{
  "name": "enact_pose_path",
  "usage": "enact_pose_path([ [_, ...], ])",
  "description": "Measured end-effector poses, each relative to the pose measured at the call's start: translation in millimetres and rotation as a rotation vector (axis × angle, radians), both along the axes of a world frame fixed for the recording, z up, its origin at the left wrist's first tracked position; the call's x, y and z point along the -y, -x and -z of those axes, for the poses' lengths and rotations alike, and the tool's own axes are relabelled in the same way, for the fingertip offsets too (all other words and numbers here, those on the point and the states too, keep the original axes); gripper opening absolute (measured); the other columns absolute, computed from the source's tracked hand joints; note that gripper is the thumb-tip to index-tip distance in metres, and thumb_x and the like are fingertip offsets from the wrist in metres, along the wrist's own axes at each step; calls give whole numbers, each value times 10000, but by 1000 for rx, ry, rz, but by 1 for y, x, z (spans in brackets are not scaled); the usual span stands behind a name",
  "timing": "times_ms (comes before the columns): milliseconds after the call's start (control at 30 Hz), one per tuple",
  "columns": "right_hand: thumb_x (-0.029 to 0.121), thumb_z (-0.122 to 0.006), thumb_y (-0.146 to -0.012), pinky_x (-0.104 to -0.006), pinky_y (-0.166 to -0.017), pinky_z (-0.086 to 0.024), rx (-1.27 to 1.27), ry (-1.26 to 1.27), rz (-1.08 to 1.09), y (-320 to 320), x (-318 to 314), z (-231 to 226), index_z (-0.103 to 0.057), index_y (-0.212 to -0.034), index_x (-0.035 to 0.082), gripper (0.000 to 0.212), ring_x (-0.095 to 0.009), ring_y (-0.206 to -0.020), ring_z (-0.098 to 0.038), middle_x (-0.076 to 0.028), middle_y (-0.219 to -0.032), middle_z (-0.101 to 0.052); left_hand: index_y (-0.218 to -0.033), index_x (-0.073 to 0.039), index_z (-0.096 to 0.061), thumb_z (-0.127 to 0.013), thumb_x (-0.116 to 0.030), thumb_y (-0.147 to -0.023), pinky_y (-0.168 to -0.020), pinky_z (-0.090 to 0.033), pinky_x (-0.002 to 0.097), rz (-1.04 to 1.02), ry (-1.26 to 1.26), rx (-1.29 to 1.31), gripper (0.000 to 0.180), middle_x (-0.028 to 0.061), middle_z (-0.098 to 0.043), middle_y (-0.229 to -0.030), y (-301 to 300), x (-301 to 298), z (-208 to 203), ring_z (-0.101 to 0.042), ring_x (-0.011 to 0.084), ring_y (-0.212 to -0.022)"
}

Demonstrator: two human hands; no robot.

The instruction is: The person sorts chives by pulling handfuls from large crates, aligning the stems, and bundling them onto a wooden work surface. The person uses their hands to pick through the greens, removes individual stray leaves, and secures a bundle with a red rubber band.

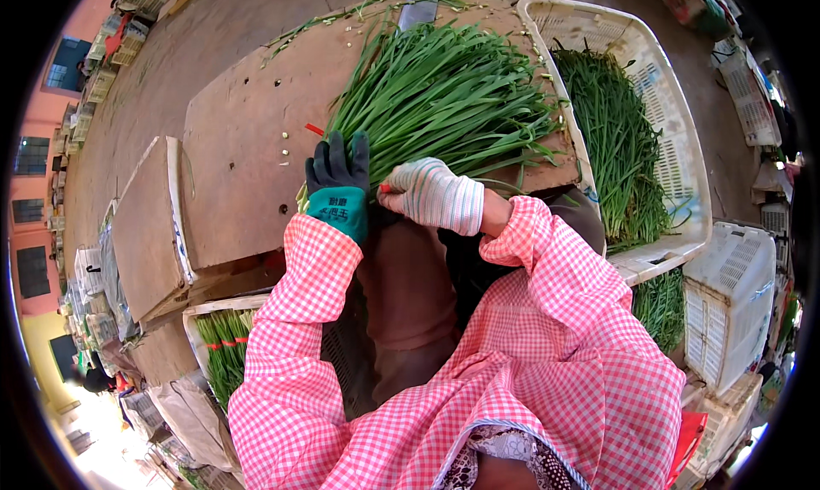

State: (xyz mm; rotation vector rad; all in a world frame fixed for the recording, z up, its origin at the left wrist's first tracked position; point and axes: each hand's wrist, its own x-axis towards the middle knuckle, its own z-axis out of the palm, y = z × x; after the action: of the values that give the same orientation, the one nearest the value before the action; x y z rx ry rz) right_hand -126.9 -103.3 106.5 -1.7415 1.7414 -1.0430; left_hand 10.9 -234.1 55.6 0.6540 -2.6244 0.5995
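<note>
A broad heap of long flat green leaves, which look like garlic chives point(444, 97), lies across a worn brown board. My left hand point(339, 183), in a green glove with dark fingers, rests at the heap's near left end. Its fingers are stretched out and slightly apart, and a few pale stalk ends poke out beside the palm. Close by, my right hand point(431, 195) wears a white striped knit glove. Its fingers are closed, with a small bit of red strip showing at the tips. Another short red strip point(314, 130) shows just beyond my left fingertips. The palm undersides are hidden.
Right of the board point(231, 123) stands a white plastic crate point(696, 174) holding more greens. A flat grey metal piece point(418, 14) lies at the board's far edge. Low on the left, another crate holds red-banded bundles point(224, 345). An upturned white crate point(730, 294) stands at right.
</note>
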Motion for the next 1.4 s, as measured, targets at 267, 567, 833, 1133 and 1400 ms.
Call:
enact_pose_path([
  [267,206,-631,-804,-303,-714,-508,104,45,88,58,-33,-41,-676,-988,58,241,-234,-802,-644,-137,-855,-660,-1392,-266,-320,-487,-155,-832,-935,-371,585,7,-22,30,595,172,-361,-1376,1,-6,0,-444,412,-1166],
  [567,274,-659,-749,-384,-786,-482,-532,-302,325,128,-13,-15,-605,-1128,73,433,-327,-899,-610,-163,-951,-633,-1449,-143,-179,-692,-573,-576,-1021,-248,574,-31,-176,268,1100,205,-234,-1430,-4,-19,-33,-289,428,-1264],
  [833,170,-611,-804,-333,-722,-488,-367,-170,300,129,-16,-25,-670,-973,51,216,-279,-818,-627,-132,-865,-644,-1452,-166,-178,-707,-564,-557,-1018,-259,572,-13,-355,245,1113,202,-236,-1431,-3,-23,-46,-293,428,-1267],
  [1133,153,-579,-820,-221,-553,-398,303,-94,607,114,-24,-43,-693,-869,35,171,-61,-605,-504,3,-665,-588,-1435,-236,-224,-420,-182,-877,-1021,-232,619,-3,-260,200,594,187,-236,-1459,-4,-13,-5,-324,449,-1270],
  [1400,208,-579,-808,-233,-450,-397,180,-416,598,138,-74,-64,-683,-910,38,224,-77,-505,-505,-28,-631,-588,-1432,-203,-223,-642,-374,-737,-1009,-297,561,27,-371,131,829,245,-281,-1406,-7,-21,-34,-366,446,-1227],
])
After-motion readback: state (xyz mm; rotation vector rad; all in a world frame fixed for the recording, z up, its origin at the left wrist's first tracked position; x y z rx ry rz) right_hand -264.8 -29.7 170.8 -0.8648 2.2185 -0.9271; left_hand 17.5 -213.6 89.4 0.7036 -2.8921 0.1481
